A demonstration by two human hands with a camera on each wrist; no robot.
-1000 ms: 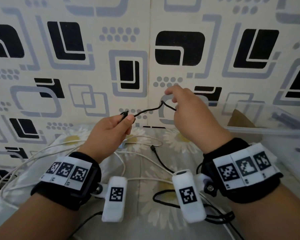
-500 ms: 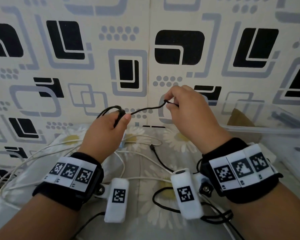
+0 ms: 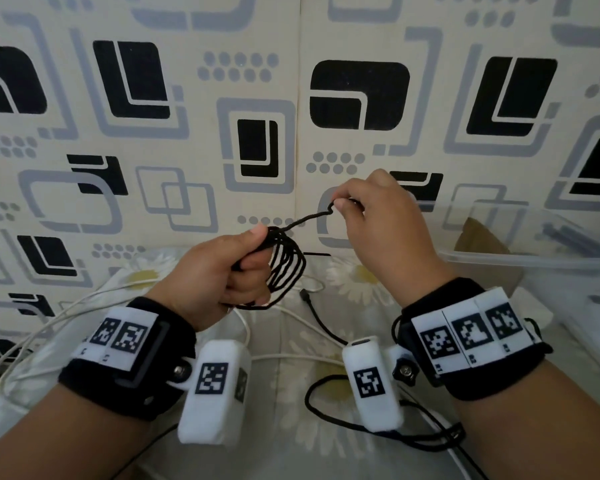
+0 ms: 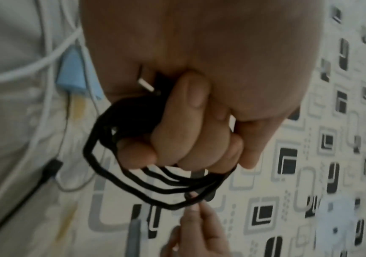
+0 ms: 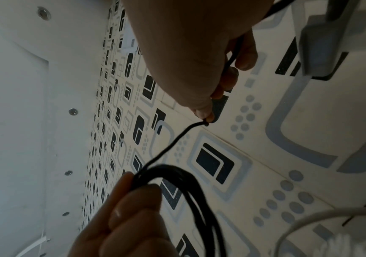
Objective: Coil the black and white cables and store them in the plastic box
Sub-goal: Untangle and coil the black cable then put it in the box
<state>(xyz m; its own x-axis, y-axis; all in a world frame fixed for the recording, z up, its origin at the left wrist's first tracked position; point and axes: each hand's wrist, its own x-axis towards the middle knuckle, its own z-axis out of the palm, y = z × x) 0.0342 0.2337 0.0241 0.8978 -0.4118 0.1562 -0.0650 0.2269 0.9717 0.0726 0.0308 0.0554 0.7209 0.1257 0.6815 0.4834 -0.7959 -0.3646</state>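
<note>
**A:** Since a second ago the left hand (image 3: 219, 271) has gone from pinching one bend of the black cable (image 3: 286, 268) to holding a whole bundle of loops, and the right hand (image 3: 378, 216) has drawn closer.

**B:** Which step is this?

**A:** Coiling the black one, I judge, and well along. On the left, the white cable (image 3: 66, 306) lies loose on the flowered surface (image 3: 284, 393), not yet coiled. The left thumb and curled fingers (image 4: 190, 121) clamp the coil, held in the air above that surface.

**B:** How does the coil sit?

**A:** Its loops hang down from the thumb, so the long axis runs roughly up and down. One strand climbs rightward to the right hand, whose fingers pinch it. More black cable trails on the surface below.

**B:** Next?

**A:** Probably lay that strand round the bundle without letting loops slip. The plastic box (image 3: 534, 265) waits at far right.
</note>
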